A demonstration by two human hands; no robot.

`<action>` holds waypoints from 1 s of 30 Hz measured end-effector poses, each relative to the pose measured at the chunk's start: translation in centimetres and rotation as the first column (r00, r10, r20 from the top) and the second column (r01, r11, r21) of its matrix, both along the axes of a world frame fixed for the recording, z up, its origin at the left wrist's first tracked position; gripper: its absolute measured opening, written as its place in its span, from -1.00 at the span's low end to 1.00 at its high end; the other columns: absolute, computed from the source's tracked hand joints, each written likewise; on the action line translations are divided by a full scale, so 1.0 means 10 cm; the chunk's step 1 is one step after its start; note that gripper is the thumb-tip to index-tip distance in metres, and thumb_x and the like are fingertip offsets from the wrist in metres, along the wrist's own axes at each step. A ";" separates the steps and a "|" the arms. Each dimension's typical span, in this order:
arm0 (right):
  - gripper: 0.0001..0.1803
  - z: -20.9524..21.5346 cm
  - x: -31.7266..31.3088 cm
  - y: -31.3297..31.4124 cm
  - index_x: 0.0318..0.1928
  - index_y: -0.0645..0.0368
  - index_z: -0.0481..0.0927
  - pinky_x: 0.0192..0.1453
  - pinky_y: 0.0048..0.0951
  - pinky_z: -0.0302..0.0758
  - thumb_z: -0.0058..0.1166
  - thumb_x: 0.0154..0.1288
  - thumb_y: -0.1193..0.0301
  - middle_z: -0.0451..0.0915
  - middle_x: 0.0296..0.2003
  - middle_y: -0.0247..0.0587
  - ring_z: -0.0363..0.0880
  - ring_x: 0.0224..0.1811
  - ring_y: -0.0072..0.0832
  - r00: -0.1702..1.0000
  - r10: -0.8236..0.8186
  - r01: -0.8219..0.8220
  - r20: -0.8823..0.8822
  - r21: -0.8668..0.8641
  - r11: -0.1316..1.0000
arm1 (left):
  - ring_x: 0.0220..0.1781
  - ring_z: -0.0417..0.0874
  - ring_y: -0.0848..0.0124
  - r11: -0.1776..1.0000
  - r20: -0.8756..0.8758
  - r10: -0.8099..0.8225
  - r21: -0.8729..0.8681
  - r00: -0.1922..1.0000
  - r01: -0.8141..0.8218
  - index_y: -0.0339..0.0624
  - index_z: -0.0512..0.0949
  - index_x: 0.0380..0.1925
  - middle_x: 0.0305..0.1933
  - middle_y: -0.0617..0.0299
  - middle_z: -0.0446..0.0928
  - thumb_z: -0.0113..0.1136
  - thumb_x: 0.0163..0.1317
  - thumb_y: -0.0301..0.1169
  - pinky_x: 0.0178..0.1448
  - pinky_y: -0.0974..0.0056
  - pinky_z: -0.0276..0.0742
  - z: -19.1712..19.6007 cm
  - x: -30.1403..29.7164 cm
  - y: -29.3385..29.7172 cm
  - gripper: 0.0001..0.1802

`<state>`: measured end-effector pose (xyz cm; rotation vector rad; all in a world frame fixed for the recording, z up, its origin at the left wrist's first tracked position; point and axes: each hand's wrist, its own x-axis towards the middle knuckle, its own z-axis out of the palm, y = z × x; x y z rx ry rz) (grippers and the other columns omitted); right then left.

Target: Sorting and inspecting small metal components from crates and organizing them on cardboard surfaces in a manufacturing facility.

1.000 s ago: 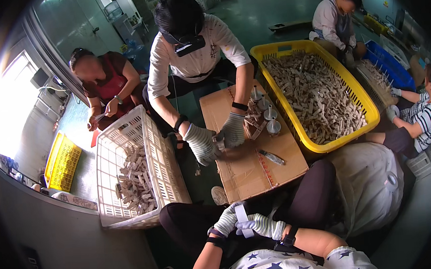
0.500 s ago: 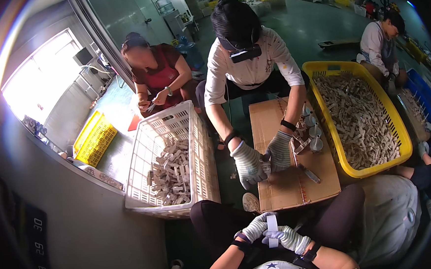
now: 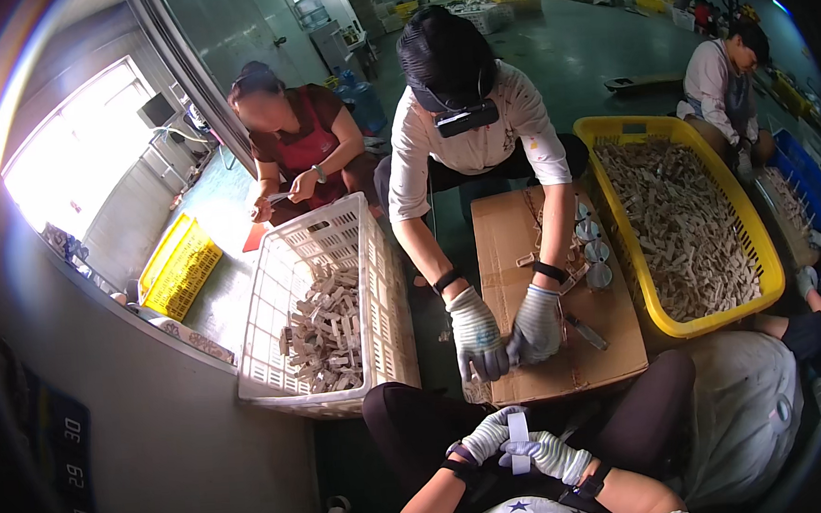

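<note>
Left hand (image 3: 485, 437) and right hand (image 3: 550, 455), gloved: fingers pinch white strip (image 3: 517, 430) upright between them; best gripped evenly, ends aligned, over lap.

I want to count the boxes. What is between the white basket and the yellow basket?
In the head view, a flat brown cardboard sheet lies between the white basket and the yellow basket. A co-worker's gloved hands work on it, beside small round cups.
</note>
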<state>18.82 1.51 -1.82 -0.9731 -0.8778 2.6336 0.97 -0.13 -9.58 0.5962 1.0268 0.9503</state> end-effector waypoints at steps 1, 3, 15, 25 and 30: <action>-0.71 0.00 0.02 -0.01 -0.08 0.28 0.62 0.01 -0.40 0.56 0.19 0.29 0.34 0.69 -0.23 -0.11 0.68 -0.18 -0.38 1.000 -0.004 0.004 -0.001 -0.022 1.000 | -0.26 0.55 0.60 1.000 -0.023 -0.017 0.003 1.000 0.017 -0.09 0.55 0.02 -0.22 0.43 0.57 0.21 0.22 -0.60 -0.13 0.42 0.57 0.03 0.02 0.00 -0.65; -0.71 -0.01 0.03 0.00 -0.07 0.27 0.62 0.01 -0.41 0.55 0.19 0.29 0.33 0.69 -0.23 -0.11 0.67 -0.18 -0.38 1.000 -0.013 0.013 0.001 -0.016 1.000 | -0.26 0.56 0.59 0.999 -0.043 -0.044 0.003 0.998 0.044 -0.09 0.55 0.02 -0.22 0.43 0.57 0.21 0.23 -0.61 -0.13 0.43 0.56 0.07 0.05 0.02 -0.65; -0.63 0.03 -0.05 0.07 -0.02 0.22 0.61 0.05 -0.45 0.50 0.17 0.34 0.21 0.68 -0.17 -0.19 0.63 -0.11 -0.48 0.998 0.058 -0.058 0.001 0.153 0.987 | -0.25 0.61 0.50 0.988 0.086 0.151 -0.032 0.985 -0.149 -0.10 0.54 -0.03 -0.20 0.34 0.59 0.28 0.10 -0.69 -0.14 0.34 0.62 -0.03 -0.01 0.08 -0.58; -0.63 -0.05 0.05 0.42 -0.01 0.22 0.59 -0.08 -0.53 0.52 0.08 0.41 0.18 0.66 -0.27 -0.32 0.60 -0.20 -0.58 0.993 0.121 -0.113 -0.013 0.263 0.958 | -0.22 0.61 0.52 0.975 0.085 0.221 -0.039 0.971 -0.219 -0.16 0.58 -0.06 -0.19 0.31 0.63 0.29 0.15 -0.62 -0.10 0.37 0.60 0.04 0.09 0.11 -0.67; -0.59 0.17 0.36 1.49 -0.13 0.14 0.60 -0.03 -0.16 0.53 0.22 0.15 0.10 0.60 -0.19 -0.03 0.60 -0.16 -0.10 0.686 -0.482 -0.577 0.545 0.811 0.095 | -0.26 0.60 0.54 0.969 0.121 0.242 -0.079 0.963 -0.233 -0.11 0.61 -0.12 -0.24 0.37 0.62 0.25 0.17 -0.64 -0.15 0.37 0.60 0.00 0.03 0.05 -0.72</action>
